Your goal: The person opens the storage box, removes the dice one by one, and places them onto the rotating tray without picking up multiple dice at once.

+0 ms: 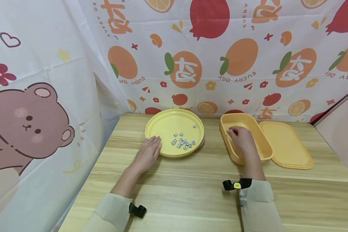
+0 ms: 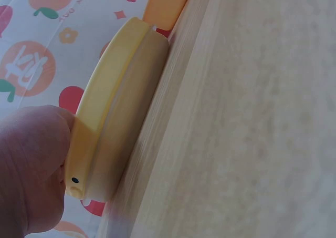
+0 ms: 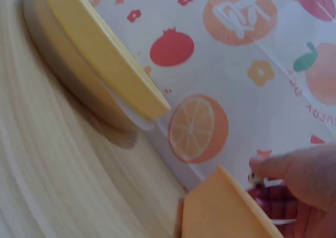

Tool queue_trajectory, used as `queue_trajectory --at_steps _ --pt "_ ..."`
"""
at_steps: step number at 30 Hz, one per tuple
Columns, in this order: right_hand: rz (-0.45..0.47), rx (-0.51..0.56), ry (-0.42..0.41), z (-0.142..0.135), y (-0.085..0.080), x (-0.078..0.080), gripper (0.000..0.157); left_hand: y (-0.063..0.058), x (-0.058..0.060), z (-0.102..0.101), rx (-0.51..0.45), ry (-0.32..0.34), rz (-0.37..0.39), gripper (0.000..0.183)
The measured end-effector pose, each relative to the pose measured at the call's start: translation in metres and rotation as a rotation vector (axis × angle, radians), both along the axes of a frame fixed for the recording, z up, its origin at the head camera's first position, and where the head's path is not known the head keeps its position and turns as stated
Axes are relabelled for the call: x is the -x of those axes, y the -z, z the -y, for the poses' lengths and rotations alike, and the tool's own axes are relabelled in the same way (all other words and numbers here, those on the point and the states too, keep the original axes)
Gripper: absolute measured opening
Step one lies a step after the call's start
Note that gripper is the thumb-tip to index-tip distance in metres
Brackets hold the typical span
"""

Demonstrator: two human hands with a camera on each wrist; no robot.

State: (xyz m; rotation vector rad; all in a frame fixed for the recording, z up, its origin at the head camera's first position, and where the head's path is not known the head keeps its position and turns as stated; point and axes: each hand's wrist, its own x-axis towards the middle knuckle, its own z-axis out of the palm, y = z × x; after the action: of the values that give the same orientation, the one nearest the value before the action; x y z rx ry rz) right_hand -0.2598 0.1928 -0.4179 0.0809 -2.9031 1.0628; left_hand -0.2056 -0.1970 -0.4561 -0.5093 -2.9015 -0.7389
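A shallow round yellow tray [image 1: 165, 124] holds several small white dice [image 1: 181, 142] with dark spots, most of them grouped toward its near right side. My left hand [image 1: 147, 154] rests at the tray's near left rim, its fingers together over the edge. In the left wrist view this hand [image 2: 39, 167] touches the tray's side [image 2: 105, 117]. Over the orange rectangular box [image 1: 265, 149], my right hand [image 1: 243, 140] pinches one die. That die [image 3: 255, 179] shows between thumb and fingers in the right wrist view, above the box's rim [image 3: 244, 196].
An orange lid [image 1: 293, 145] lies flat on the wooden table [image 1: 188, 190], right of the box and partly beside it. A fruit-patterned cloth [image 1: 208, 67] hangs behind the table. Another cloth with a bear print [image 1: 32, 125] hangs on the left.
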Motion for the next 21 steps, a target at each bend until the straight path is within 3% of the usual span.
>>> queue_trajectory --at_steps 9,15,21 --pt "-0.291 0.034 -0.203 0.069 0.002 -0.005 0.024 0.000 0.000 0.000 0.001 0.001 -0.008 0.046" --pt "-0.267 0.016 -0.380 0.118 0.012 -0.021 0.023 0.000 0.000 0.001 0.001 -0.001 -0.010 0.045" --pt "-0.267 -0.036 -0.486 0.143 0.024 -0.029 0.022 0.001 0.000 0.001 0.002 -0.001 -0.002 0.046"
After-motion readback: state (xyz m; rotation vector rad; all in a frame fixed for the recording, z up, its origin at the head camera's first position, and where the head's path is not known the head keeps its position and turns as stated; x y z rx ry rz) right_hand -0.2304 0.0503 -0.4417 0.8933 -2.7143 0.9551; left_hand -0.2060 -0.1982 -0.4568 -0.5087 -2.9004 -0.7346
